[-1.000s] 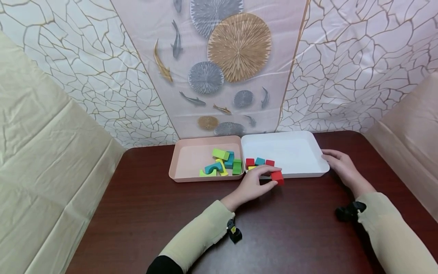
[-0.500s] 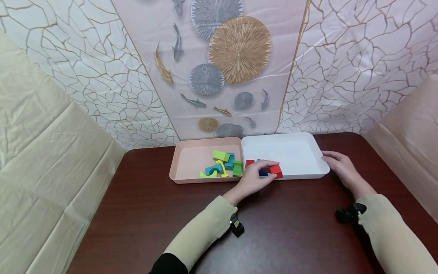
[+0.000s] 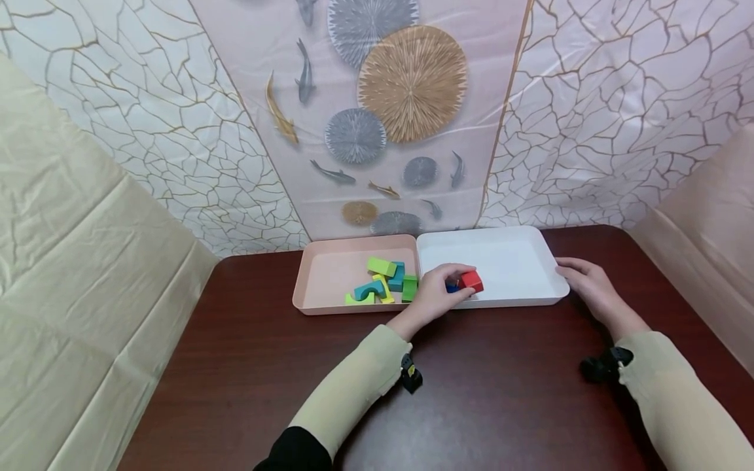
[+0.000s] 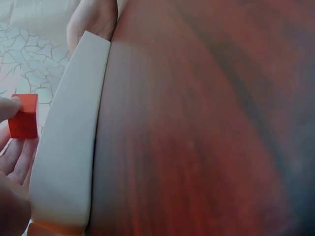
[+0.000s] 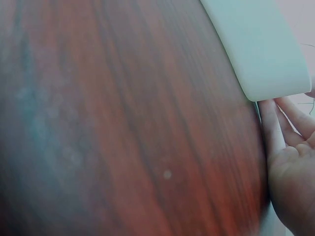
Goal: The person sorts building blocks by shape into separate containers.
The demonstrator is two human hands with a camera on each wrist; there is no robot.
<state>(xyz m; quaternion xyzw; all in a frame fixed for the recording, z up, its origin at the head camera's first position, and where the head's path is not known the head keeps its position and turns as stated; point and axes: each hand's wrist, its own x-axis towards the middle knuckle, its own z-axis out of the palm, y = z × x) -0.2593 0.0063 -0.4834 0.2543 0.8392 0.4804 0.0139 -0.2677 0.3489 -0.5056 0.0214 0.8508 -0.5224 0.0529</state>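
Note:
My left hand (image 3: 436,291) pinches a red block (image 3: 472,281) between thumb and fingers, over the near left part of the white tray (image 3: 518,261). In the left wrist view the red block (image 4: 23,116) shows a square face, with the thumb on one side and fingers beneath. A dark blue block (image 3: 452,287) peeks out between this hand's fingers; the other blocks in that corner are hidden behind the hand. My right hand (image 3: 592,288) touches the white tray's right end with fairly straight fingers, which in the right wrist view lie against its corner.
A pink tray (image 3: 318,275) adjoins the white one on the left. It holds several blocks: a light green block (image 3: 381,266), a blue arch (image 3: 369,288), a yellow piece (image 3: 385,291) and a green block (image 3: 409,288) among them. Both trays stand near the far edge of the brown table (image 3: 253,366).
My left hand has carried the red block from in front of the white tray's near edge forward to over the tray, covering the blocks there. The right hand stays at the tray's end.

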